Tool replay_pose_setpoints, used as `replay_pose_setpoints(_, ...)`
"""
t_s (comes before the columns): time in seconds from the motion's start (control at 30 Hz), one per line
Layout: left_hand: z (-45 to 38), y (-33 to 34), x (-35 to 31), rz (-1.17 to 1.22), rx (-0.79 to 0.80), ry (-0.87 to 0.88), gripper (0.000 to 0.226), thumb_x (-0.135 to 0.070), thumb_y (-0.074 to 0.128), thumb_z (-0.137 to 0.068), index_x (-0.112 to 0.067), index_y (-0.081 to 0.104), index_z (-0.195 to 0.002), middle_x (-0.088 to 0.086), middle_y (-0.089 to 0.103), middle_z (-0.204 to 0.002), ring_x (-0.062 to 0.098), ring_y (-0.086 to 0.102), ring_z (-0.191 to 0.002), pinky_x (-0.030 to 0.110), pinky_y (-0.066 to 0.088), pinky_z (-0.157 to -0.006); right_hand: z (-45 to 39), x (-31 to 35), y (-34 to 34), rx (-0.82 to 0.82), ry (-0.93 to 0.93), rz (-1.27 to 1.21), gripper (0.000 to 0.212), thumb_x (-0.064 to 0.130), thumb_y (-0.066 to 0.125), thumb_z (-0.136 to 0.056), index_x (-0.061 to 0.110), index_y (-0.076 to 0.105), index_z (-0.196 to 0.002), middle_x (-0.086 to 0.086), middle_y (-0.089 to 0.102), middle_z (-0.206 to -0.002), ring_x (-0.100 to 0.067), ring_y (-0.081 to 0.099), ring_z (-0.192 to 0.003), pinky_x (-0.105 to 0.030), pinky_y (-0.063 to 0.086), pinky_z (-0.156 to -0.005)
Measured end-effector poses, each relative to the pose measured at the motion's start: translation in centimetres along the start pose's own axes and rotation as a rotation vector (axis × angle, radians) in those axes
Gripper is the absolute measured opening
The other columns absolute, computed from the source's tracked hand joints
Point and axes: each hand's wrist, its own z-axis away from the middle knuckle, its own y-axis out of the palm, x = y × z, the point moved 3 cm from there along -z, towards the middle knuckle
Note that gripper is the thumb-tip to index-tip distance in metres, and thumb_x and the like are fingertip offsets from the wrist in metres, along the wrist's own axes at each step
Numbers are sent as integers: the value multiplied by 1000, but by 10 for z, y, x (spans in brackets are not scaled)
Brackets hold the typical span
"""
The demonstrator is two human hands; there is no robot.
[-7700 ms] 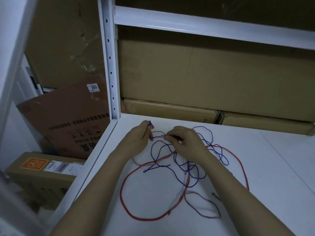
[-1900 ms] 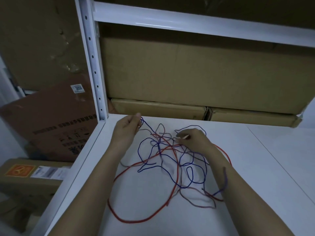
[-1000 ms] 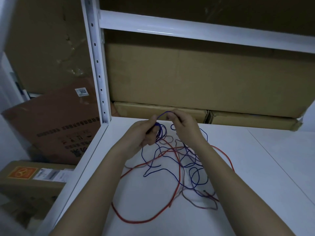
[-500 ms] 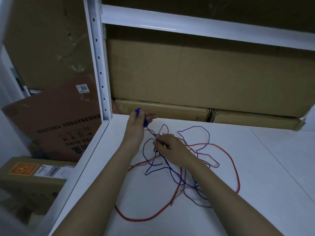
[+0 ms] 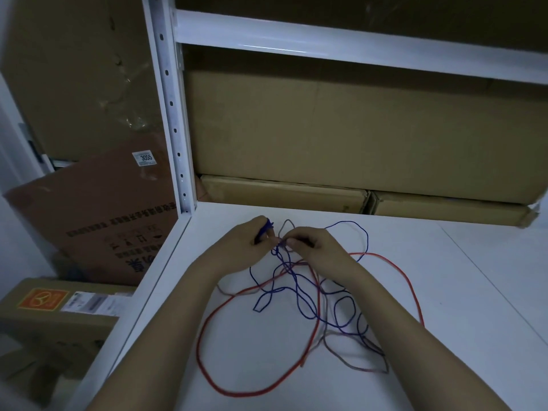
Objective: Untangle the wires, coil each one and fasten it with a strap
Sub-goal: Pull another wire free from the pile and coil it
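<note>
Blue wire pinched between both hands at the far edge of the tangle

Left hand [image 5: 247, 241] curls its fingers round a small bunch of blue wire [image 5: 296, 295]; right hand [image 5: 308, 241], just beside it, pinches the same strand. Loose blue loops trail toward the person across the white table [image 5: 462, 292], crossing the red wire [image 5: 403, 277] and grey wire [image 5: 335, 348]. A leaning carton's label [image 5: 144, 158] reads 3055.
</note>
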Motion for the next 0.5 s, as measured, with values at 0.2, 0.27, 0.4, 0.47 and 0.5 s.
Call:
replay_pose_setpoints(0.2, 0, -9, 5, -43, -120, 35, 32, -24, 58, -94, -14, 42, -69, -6, 35, -57, -1, 40, -49, 11, 31, -50, -6, -12, -20, -169, -14, 53, 16, 17, 57, -95, 27, 68, -91, 11, 56, -65, 0, 49, -58, -9, 37, -56)
replay_pose_setpoints(0.27, -1, -12, 7, -69, -186, 15, 37, -26, 59, -94, -14, 39, -65, -3, 32, -55, 2, 38, -47, 15, 30, -48, -7, -20, -26, -210, 3, 57, 18, 16, 57, -95, 28, 68, -90, 8, 47, -58, -2, 41, -49, -11, 33, -50)
replay_pose_setpoints(0.4, -2, -17, 16, -84, -318, -76, 38, -29, 59, -94, -14, 39, -65, -2, 36, -54, 8, 35, -48, 19, 25, -46, -6, -41, -38, -262, 122, 101, 20, 15, 56, -95, 27, 70, -86, 5, 60, -70, 1, 48, -54, -9, 35, -52)
replay_pose_setpoints(0.47, -3, -17, 19, -110, -362, -119, 37, -30, 57, -95, -14, 39, -66, -1, 37, -55, 11, 36, -51, 23, 25, -48, -5, -49, -41, -275, 175, 166, 19, 15, 55, -96, 21, 72, -90, 8, 65, -80, 3, 53, -65, -5, 36, -58)
replay_pose_setpoints(0.5, -3, -17, 20, -109, -382, -137, 37, -30, 56, -95, -15, 38, -66, -1, 38, -56, 13, 37, -52, 25, 25, -49, -4, -52, -41, -288, 196, 196, 19, 14, 54, -96, 19, 72, -93, 6, 67, -86, 1, 54, -71, -6, 37, -61)
